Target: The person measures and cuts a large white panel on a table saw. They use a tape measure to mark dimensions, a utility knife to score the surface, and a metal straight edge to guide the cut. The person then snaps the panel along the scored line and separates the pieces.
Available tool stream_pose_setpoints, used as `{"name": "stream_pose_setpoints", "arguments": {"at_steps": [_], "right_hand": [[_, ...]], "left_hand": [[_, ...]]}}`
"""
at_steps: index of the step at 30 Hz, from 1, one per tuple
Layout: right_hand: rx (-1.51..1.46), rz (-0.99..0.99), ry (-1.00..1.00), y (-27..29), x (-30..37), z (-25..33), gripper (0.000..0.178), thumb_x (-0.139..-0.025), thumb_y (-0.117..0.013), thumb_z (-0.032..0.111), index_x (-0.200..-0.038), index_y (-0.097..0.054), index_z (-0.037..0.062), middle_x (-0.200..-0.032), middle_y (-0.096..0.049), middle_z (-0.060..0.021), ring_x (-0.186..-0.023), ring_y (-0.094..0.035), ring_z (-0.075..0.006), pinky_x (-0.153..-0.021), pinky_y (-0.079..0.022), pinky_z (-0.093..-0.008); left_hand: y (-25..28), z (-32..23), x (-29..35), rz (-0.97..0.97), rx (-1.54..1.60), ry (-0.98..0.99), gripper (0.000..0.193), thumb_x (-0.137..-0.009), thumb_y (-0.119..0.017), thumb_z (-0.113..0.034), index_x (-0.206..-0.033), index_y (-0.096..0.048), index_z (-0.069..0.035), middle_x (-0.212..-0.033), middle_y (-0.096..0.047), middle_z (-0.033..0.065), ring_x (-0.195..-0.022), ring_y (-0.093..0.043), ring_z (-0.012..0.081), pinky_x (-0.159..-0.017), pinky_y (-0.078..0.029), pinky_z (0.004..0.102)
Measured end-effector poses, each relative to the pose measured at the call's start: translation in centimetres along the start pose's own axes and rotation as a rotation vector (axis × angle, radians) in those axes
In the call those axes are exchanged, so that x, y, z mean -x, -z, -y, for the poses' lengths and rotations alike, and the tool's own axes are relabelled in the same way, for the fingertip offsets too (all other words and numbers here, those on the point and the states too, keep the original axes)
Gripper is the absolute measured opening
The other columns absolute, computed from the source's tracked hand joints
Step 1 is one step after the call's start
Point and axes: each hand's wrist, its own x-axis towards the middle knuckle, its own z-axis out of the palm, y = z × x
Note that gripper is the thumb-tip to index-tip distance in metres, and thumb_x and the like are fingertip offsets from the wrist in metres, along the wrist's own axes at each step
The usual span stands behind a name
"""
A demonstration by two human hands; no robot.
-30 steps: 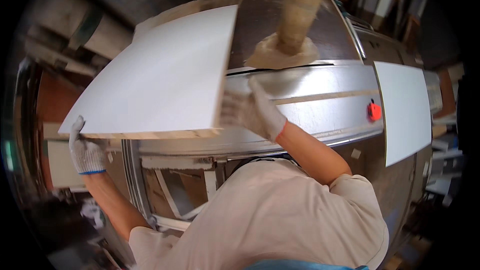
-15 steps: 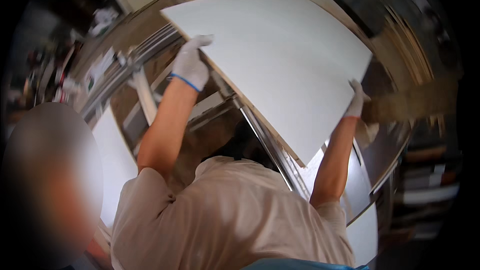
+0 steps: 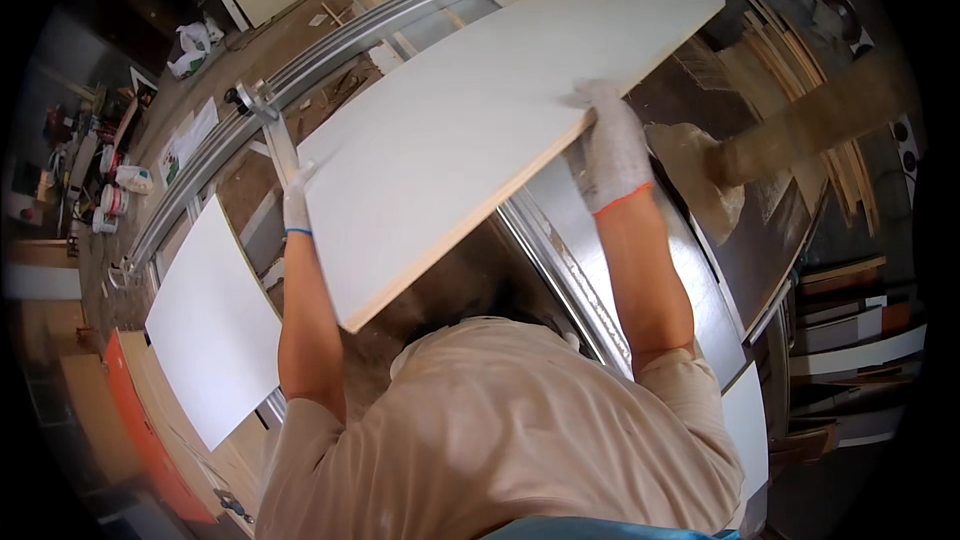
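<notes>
A large white panel with a raw wood-coloured edge hangs tilted in front of me, above the metal rails. My left hand, in a white knit glove with a blue cuff, grips its left edge. My right hand, in a matching glove with an orange cuff, holds the near right edge. Motion slightly smears the right glove, and the fingers beneath the panel are hidden. Left of my left forearm lies another white panel.
Long metal rails curve along the left and far side, carrying a crossbar with a dark knob. On the right, a brown bar ends in a tan rounded piece. Wood strips stand beyond; stacked boards lie lower right.
The white panel has turned clockwise and shifted left between my hands. My left hand moved down and left; my right moved left. A blurred person at the left has left view.
</notes>
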Motion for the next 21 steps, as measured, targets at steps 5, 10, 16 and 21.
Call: {"name": "stream_pose_setpoints", "arguments": {"at_steps": [5, 10, 16, 21], "right_hand": [[-0.186, 0.191, -0.056, -6.0, 7.1, -4.7, 0.035, -0.097, -0.069, 0.021, -0.122, -0.061, -0.0027, -0.120, -0.060, -0.0136, -0.113, -0.066, -0.0249, -0.092, -0.063, -0.0414], [-0.212, 0.273, -0.130, -12.5, 13.6, -11.3, 0.040, -0.095, -0.068, 0.008, -0.125, -0.052, -0.0128, -0.122, -0.058, -0.0185, -0.109, -0.067, -0.0302, -0.095, -0.063, -0.0471], [-0.231, 0.148, -0.139, -12.8, 16.3, -18.8, 0.037, -0.095, -0.066, 0.007, -0.127, -0.054, -0.0075, -0.123, -0.059, -0.0149, -0.112, -0.067, -0.0298, -0.100, -0.060, -0.0537], [-0.263, 0.103, -0.343, -9.9, 15.9, -26.0, 0.026, -0.098, -0.066, 0.007, -0.120, -0.058, -0.0048, -0.118, -0.063, -0.0139, -0.110, -0.068, -0.0289, -0.102, -0.060, -0.0537]], "left_hand": [[8.3, -1.5, 2.2, 0.022, -0.017, 0.069, 0.053, -0.104, -0.064, -0.043, -0.130, -0.066, 0.003, -0.109, -0.076, 0.0193, -0.083, -0.077, 0.0269, -0.076, -0.067, 0.0370], [24.1, -0.5, 1.6, 0.060, 0.020, 0.046, 0.059, -0.108, -0.058, -0.049, -0.140, -0.063, 0.001, -0.122, -0.074, 0.0178, -0.100, -0.076, 0.0269, -0.086, -0.065, 0.0384], [17.9, -3.8, 15.8, -0.055, 0.052, 0.051, 0.064, -0.113, -0.049, -0.051, -0.154, -0.054, -0.002, -0.143, -0.067, 0.0180, -0.120, -0.071, 0.0298, -0.102, -0.059, 0.0433], [23.8, 1.6, 28.7, -0.070, -0.619, -0.142, 0.073, -0.106, -0.066, -0.043, -0.159, -0.046, 0.004, -0.136, -0.070, 0.0203, -0.122, -0.069, 0.0317, -0.107, -0.053, 0.0439]]}}
